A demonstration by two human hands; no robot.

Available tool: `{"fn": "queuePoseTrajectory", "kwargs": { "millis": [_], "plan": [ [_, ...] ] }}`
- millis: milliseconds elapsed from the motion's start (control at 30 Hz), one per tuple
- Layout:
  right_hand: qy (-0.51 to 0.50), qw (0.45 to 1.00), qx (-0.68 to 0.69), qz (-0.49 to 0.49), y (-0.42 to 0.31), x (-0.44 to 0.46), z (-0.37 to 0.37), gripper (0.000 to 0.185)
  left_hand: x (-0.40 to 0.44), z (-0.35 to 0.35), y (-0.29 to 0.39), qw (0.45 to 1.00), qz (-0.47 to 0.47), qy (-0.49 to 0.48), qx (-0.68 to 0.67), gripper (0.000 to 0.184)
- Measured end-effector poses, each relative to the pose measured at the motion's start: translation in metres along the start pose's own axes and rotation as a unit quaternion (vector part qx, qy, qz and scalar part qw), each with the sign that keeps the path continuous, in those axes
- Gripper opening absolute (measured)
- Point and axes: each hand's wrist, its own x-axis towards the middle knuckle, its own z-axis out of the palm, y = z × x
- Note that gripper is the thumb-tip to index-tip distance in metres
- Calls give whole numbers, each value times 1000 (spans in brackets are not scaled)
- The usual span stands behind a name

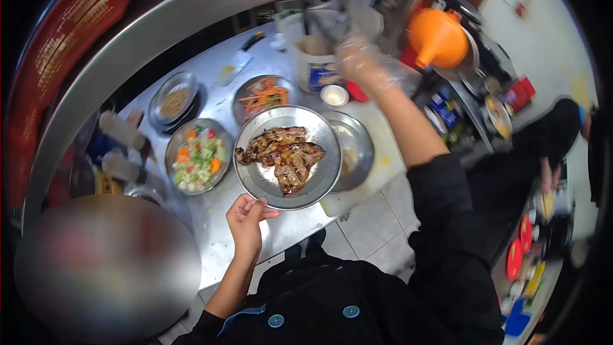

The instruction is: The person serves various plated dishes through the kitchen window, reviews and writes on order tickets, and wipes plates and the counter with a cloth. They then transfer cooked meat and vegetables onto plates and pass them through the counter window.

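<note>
My left hand (248, 220) is closed on the near rim of a round metal plate (253, 180), thumb on top. Grilled, browned pieces of meat (292, 165) lie on that plate. My right hand (359, 59), in a clear plastic glove, reaches over the far side of the table beside a white tub with a blue label (317, 73). Motion smears its fingers, and a dark, blurred long thing shows near them. Below the held plate, a second metal dish (357, 153) is partly covered.
On the metal table (220, 243) stand a bowl of diced vegetables (199, 156), a dish of shredded vegetables (265, 96), stacked bowls (174, 102) and a small white cup (334, 95). An orange funnel (439, 38) is at right. Another person stands far right.
</note>
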Motion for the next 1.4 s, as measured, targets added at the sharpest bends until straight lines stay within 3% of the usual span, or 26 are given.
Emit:
{"fn": "queuePoseTrajectory", "kwargs": {
  "millis": [67, 100, 167, 233, 267, 300, 367, 433, 467, 533, 567, 633, 800, 867, 900, 1000, 1033, 1067, 1133, 1167, 1200, 1267, 1333, 1400],
  "plan": [
    [54, 998, 41, -7, 2, -34, 28, 37, 2, 0, -9, 999, -21, -46, 10, 12],
    [101, 952, 265, 113, 6, -54, 46, 35, 1, 4, -13, 996, -37, -76, 25, 11],
    [85, 973, 193, 94, 11, -132, -6, 36, 3, 13, -28, 986, -61, -147, 41, 10],
    [77, 948, 261, 167, 6, -228, -54, 45, -2, 29, -45, 974, -93, -206, 37, 10],
    [157, 948, 244, 129, 7, -274, -56, 53, -6, 38, -54, 966, -111, -231, 38, 10],
    [78, 893, 403, 184, -1, -319, -90, 63, -9, 47, -63, 951, -115, -280, 53, 10],
    [60, 807, 500, 308, -18, -412, -99, 74, -21, 71, -76, 916, -114, -377, 83, 12],
    [-164, 833, 347, 398, -33, -478, -127, 73, -38, 97, -96, 888, -137, -432, 80, 12],
    [-177, 761, 389, 489, -48, -505, -135, 73, -49, 111, -106, 872, -144, -462, 74, 12],
    [-258, 661, 413, 572, -58, -544, -153, 68, -78, 140, -117, 838, -156, -515, 90, 12],
    [-250, 646, 410, 594, -65, -570, -152, 68, -90, 151, -129, 812, -163, -553, 91, 11],
    [-167, 745, 284, 580, -86, -630, -131, 53, -118, 174, -154, 766, -194, -605, 102, 7],
    [-136, 686, 287, 655, -103, -751, -112, 51, -208, 240, -209, 693, -204, -679, 132, 2],
    [-121, 580, 363, 719, -101, -790, -106, 67, -239, 271, -227, 660, -216, -705, 147, 2],
    [-118, 576, 365, 721, -98, -802, -108, 67, -250, 283, -241, 645, -214, -720, 142, 2],
    [-38, 457, 482, 746, -81, -846, -132, 50, -291, 324, -263, 611, -200, -752, 147, 5],
    [-46, 544, 436, 715, -73, -865, -136, 48, -307, 337, -265, 611, -199, -752, 149, 5],
    [-45, 542, 438, 715, -68, -875, -138, 48, -325, 346, -265, 610, -202, -751, 153, 7],
    [-68, 577, 274, 766, -73, -879, -140, 47, -348, 360, -271, 603, -209, -752, 165, 9],
    [-37, 530, 314, 787, -71, -876, -145, 50, -358, 366, -278, 596, -212, -758, 160, 7],
    [-36, 525, 315, 790, -67, -881, -142, 50, -367, 372, -286, 588, -215, -764, 152, 5],
    [-8, 385, 490, 782, -58, -898, -133, 44, -376, 385, -302, 563, -199, -786, 160, 3],
    [-2, 361, 501, 787, -68, -929, -119, 47, -392, 403, -300, 518, -179, -817, 178, 6],
    [4, 335, 508, 794, -77, -946, -110, 50, -405, 423, -299, 476, -224, -831, 180, 11]
  ]
}}
